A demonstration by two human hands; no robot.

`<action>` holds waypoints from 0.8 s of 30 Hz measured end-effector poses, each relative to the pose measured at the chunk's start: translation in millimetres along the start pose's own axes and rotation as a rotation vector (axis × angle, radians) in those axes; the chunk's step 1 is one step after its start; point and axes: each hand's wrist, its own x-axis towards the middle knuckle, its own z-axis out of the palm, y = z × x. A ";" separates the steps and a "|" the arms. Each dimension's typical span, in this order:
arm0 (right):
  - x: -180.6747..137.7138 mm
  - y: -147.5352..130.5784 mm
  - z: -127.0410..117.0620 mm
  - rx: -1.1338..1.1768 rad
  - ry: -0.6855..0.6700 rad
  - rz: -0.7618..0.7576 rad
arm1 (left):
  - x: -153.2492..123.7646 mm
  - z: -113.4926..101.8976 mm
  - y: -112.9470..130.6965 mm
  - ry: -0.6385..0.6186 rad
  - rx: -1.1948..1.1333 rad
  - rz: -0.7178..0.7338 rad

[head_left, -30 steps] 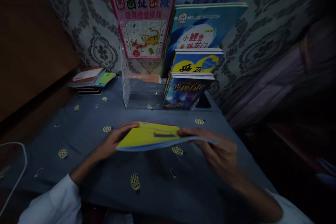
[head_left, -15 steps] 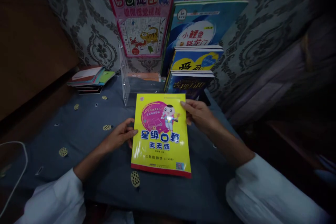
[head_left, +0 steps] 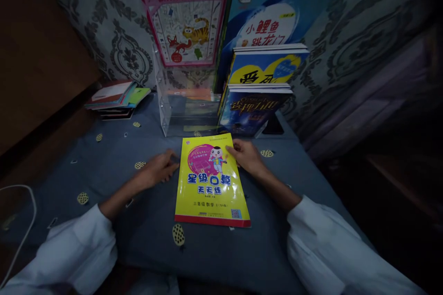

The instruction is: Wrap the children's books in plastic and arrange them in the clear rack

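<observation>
We see the pink book cut off by the top edge, the cable by the left. The left hand blurs; we cannot tell whether it touches the yellow book, whose smallest print defeats us.

The yellow book read 星级口算 天天练 and 三年级 数学; the pink book, cut at top, 图画捉迷藏; the teal book 小鲤鱼跳龙门; the dark-blue book 查理九世; the blue-and-yellow book 爱, then half-hidden characters
</observation>
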 end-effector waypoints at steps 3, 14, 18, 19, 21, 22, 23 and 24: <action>-1.6 -1.2 -5.7 -0.117 0.039 -0.035 | 16.8 -5.4 5.5 0.194 0.401 0.134; -16.7 3.9 0.9 -0.499 0.131 -0.144 | 52.1 20.0 -15.7 0.387 0.645 0.368; -18.5 11.9 4.6 -0.654 0.210 -0.310 | 54.3 21.4 -22.5 0.412 0.655 0.406; -17.8 14.0 5.4 -0.673 0.208 -0.363 | 54.7 21.5 -22.6 0.413 0.662 0.411; -15.9 17.9 6.6 -0.703 0.181 -0.446 | 55.4 21.5 -21.8 0.413 0.672 0.416; -14.9 19.8 6.9 -0.720 0.164 -0.464 | 55.6 21.3 -21.0 0.409 0.672 0.415; -14.0 21.5 7.0 -0.737 0.146 -0.468 | 55.8 20.9 -20.3 0.403 0.668 0.413; -13.4 23.0 7.0 -0.753 0.129 -0.462 | 56.0 20.3 -19.7 0.394 0.661 0.411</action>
